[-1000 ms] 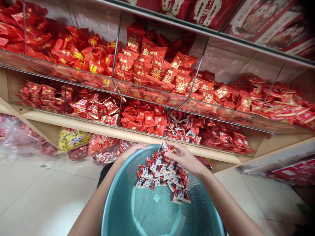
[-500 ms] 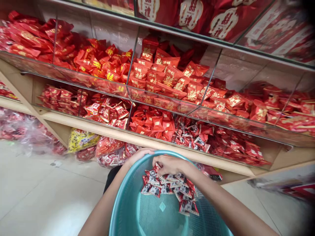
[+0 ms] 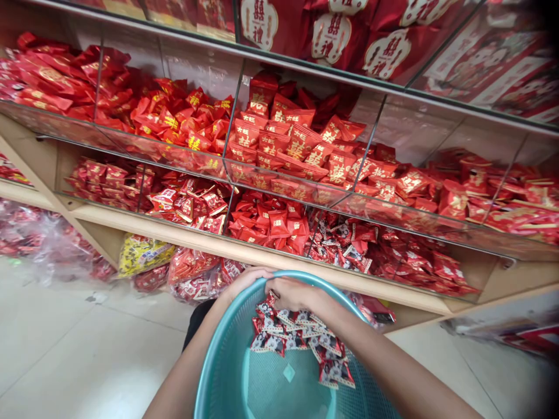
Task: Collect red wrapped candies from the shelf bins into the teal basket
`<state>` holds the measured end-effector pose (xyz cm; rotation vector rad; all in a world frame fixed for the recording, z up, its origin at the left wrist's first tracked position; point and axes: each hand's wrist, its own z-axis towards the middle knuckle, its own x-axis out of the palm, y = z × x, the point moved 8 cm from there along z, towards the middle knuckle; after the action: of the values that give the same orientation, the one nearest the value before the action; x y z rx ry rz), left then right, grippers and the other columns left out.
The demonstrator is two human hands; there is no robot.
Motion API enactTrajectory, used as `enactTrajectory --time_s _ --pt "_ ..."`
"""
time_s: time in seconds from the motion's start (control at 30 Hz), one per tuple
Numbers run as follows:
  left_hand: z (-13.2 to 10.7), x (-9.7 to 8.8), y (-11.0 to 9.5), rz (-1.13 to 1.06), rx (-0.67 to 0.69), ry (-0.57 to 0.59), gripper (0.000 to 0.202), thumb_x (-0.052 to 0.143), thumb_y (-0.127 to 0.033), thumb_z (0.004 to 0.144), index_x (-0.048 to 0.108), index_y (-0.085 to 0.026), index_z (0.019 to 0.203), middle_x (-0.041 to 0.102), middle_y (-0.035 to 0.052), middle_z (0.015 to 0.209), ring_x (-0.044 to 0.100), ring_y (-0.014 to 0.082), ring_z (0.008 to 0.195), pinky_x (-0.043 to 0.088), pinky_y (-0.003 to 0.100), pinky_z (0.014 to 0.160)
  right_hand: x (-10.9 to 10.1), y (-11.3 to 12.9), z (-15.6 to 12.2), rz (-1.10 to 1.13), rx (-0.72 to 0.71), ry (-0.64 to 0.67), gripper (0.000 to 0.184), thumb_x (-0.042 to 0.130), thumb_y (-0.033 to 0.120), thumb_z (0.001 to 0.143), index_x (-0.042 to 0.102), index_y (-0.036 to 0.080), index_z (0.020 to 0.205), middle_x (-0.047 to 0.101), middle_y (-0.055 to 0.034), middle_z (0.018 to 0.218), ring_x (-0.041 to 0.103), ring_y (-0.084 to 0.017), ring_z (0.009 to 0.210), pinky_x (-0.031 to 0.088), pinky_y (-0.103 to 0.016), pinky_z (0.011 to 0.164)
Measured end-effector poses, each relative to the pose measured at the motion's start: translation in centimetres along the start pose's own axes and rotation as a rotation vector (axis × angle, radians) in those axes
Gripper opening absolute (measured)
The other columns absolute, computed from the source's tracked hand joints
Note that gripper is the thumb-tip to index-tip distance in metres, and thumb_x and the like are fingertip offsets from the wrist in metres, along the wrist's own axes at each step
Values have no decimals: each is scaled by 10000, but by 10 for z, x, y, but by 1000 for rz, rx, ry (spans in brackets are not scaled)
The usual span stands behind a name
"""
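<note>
— How are the hands?
— The left hand point(image 3: 247, 283) holds the basket point(image 3: 229, 355) by its far rim, left of middle. The right hand point(image 3: 288, 294) bends down onto the small packets point(image 3: 295, 340); if it pinches one, I cannot tell.
— And the packets?
— Inside, heaped toward the far edge, before the shelf point(image 3: 174, 234).
— Any advice?
— Keep the rim steady and touch lightly, lest the heap slide.

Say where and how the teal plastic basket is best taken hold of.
Probably by the rim of the teal plastic basket, at opposite sides, coming from outside with fingers curled over the edge: the mouth is wide and round, and the smooth rim tops a steep wall. The left hand holds the far-left rim; the right hand is inside, among the wrapped candies.
</note>
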<state>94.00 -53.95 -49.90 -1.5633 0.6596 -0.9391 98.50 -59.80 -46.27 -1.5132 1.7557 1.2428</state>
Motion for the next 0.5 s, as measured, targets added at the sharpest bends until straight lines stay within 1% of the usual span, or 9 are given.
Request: enactTrajectory --time_s 0.07,0.13,0.27,0.33,0.4,0.43,0.5 --pt "0 0 0 3 0 2 310 557 -250 678 726 -137 912 714 38 959 621 214 922 401 321 926 1 -3 -3 81 4 -54 227 683 181 663 625 191 881 558 26 738 468 -116 639 307 -216 556" --pt "1 -1 1 27 3 -4 304 557 -255 679 729 -143 904 716 36 947 621 214 916 408 316 911 3 -7 -6 138 18 -86 210 677 195 684 604 181 880 546 41 702 461 -103 617 311 -208 549" --pt "2 -2 -1 65 10 0 306 544 -253 687 730 -151 908 720 24 922 622 206 900 423 297 876 3 -17 -11 224 22 -120 246 672 205 703 576 179 928 557 48 739 474 -88 625 327 -189 545" --pt "1 -1 -2 67 3 7 311 540 -252 687 730 -153 912 719 20 928 621 204 904 423 293 876 4 -20 -11 316 5 -75 245 677 192 693 585 174 919 553 54 708 472 -82 598 329 -184 530" --pt "0 0 -2 64 -7 -2 316 540 -248 685 729 -153 920 719 18 932 621 206 907 421 296 880 6 -18 -9 412 -34 7 236 674 174 687 601 164 911 540 60 662 464 -79 571 328 -183 519" --pt "0 0 -2 60 -14 -9 319 542 -243 683 728 -152 925 719 19 932 622 206 903 420 298 881 7 -17 -7 436 -53 46 228 668 163 688 608 158 908 532 61 643 457 -77 559 325 -183 514" --pt "-1 -1 -1 44 -28 -18 325 548 -232 679 724 -148 939 718 21 937 623 205 890 422 302 876 7 -13 -4 399 -73 83 194 650 143 694 619 155 885 512 69 613 432 -69 534 309 -180 500"
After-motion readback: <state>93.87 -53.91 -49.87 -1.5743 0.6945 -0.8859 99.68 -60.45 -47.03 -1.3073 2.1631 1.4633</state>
